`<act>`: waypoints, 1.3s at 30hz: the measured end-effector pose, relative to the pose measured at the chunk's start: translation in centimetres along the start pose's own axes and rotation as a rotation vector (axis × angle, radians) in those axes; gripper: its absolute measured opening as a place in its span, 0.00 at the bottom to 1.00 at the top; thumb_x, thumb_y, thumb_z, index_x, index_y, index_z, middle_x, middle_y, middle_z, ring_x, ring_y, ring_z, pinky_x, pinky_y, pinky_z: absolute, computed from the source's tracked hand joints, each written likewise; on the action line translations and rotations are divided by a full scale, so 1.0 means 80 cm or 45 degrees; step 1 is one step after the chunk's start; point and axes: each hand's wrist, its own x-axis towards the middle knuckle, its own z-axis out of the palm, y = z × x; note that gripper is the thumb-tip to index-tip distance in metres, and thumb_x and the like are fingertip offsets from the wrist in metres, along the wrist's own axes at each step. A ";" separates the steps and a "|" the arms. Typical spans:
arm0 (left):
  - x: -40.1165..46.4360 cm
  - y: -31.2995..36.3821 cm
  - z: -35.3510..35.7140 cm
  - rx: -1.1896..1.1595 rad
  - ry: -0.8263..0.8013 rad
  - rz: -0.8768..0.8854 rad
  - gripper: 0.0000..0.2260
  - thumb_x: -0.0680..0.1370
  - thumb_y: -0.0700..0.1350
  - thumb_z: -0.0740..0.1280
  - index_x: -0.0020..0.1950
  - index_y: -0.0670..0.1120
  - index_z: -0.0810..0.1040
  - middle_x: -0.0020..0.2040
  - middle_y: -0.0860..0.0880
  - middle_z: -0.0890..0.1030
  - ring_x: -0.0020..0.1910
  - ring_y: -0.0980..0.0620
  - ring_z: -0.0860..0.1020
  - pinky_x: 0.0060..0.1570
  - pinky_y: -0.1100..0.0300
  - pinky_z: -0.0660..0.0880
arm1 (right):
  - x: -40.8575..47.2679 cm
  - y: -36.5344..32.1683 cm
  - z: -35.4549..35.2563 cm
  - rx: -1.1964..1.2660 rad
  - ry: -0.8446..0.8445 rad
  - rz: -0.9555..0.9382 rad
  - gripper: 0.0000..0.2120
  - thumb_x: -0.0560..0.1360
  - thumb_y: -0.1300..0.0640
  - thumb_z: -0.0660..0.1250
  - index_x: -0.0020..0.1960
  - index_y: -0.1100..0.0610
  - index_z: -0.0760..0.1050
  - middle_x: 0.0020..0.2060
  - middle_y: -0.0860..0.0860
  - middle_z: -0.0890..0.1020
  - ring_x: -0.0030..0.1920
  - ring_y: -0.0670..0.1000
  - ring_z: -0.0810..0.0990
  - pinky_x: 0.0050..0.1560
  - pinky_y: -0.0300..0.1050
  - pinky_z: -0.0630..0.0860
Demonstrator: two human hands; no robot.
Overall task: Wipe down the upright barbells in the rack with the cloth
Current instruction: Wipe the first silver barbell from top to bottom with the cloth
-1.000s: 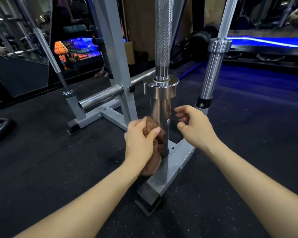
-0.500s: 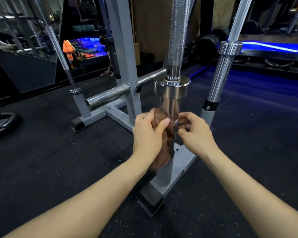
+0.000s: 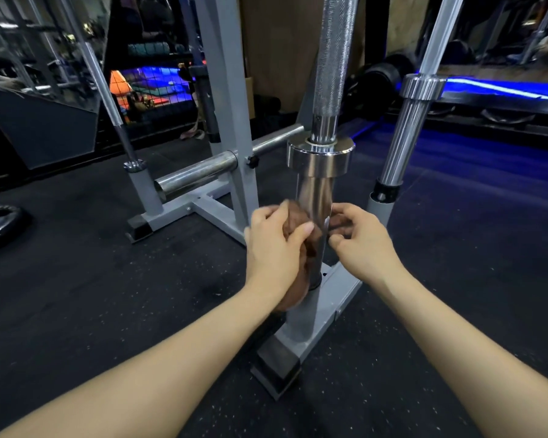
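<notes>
Around the upright barbell (image 3: 317, 210) sleeve, brown cloth (image 3: 298, 235) gripped by left hand (image 3: 274, 248), pinched by right hand (image 3: 358, 241).

Centre barbell (image 3: 325, 172): glossy chrome sleeve w/ rough knurled steel shaft above. Brown cloth (image 3: 298, 245) soft, matt. Rack (image 3: 231, 121) in matt grey-painted metal; floor (image 3: 76, 295) speckled black rubber.

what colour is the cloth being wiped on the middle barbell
Brown, a rusty reddish brown. The cloth shows best in the head view, bunched under the left hand.
</notes>
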 end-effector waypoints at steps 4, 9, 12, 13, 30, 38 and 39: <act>0.005 0.018 0.001 -0.130 0.142 0.082 0.19 0.77 0.50 0.67 0.68 0.50 0.72 0.61 0.50 0.69 0.61 0.52 0.68 0.57 0.64 0.64 | 0.004 0.005 0.003 0.015 0.025 -0.009 0.19 0.73 0.69 0.60 0.56 0.49 0.74 0.41 0.45 0.79 0.42 0.48 0.78 0.43 0.37 0.73; -0.019 -0.034 0.022 0.026 -0.101 -0.047 0.23 0.77 0.49 0.67 0.71 0.50 0.69 0.64 0.48 0.69 0.63 0.47 0.68 0.59 0.62 0.64 | -0.001 0.022 0.012 -0.033 -0.038 0.041 0.25 0.72 0.71 0.59 0.64 0.51 0.72 0.42 0.45 0.79 0.39 0.44 0.77 0.39 0.31 0.71; -0.035 -0.054 0.032 0.164 -0.259 -0.274 0.12 0.77 0.49 0.67 0.60 0.49 0.76 0.64 0.46 0.70 0.61 0.43 0.67 0.56 0.60 0.62 | -0.009 0.025 0.015 -0.066 -0.058 0.057 0.28 0.71 0.70 0.59 0.67 0.50 0.71 0.44 0.48 0.79 0.41 0.48 0.79 0.38 0.30 0.71; -0.033 -0.053 0.034 0.155 -0.242 -0.293 0.09 0.77 0.49 0.67 0.55 0.47 0.77 0.62 0.46 0.71 0.60 0.42 0.68 0.55 0.59 0.63 | -0.008 0.026 0.014 -0.071 -0.051 0.060 0.28 0.72 0.70 0.58 0.67 0.49 0.71 0.45 0.49 0.79 0.42 0.49 0.79 0.37 0.29 0.70; -0.026 -0.048 0.036 -0.064 -0.023 -0.153 0.16 0.76 0.50 0.68 0.61 0.44 0.76 0.59 0.45 0.73 0.60 0.47 0.69 0.60 0.54 0.69 | -0.013 0.039 0.020 0.081 -0.028 0.064 0.27 0.73 0.71 0.58 0.66 0.48 0.73 0.45 0.48 0.80 0.37 0.46 0.77 0.35 0.27 0.72; -0.036 -0.084 0.047 0.089 -0.273 -0.231 0.15 0.75 0.51 0.68 0.60 0.49 0.76 0.57 0.43 0.73 0.57 0.41 0.73 0.58 0.47 0.72 | -0.011 0.040 0.029 0.106 -0.034 0.099 0.31 0.72 0.71 0.58 0.63 0.39 0.71 0.37 0.43 0.77 0.34 0.44 0.75 0.33 0.29 0.70; -0.035 -0.083 0.048 0.082 -0.274 -0.261 0.14 0.75 0.51 0.68 0.59 0.49 0.77 0.56 0.43 0.74 0.57 0.41 0.73 0.58 0.46 0.72 | -0.011 0.040 0.029 0.100 -0.041 0.098 0.31 0.72 0.71 0.58 0.62 0.38 0.71 0.37 0.43 0.77 0.34 0.44 0.75 0.33 0.30 0.71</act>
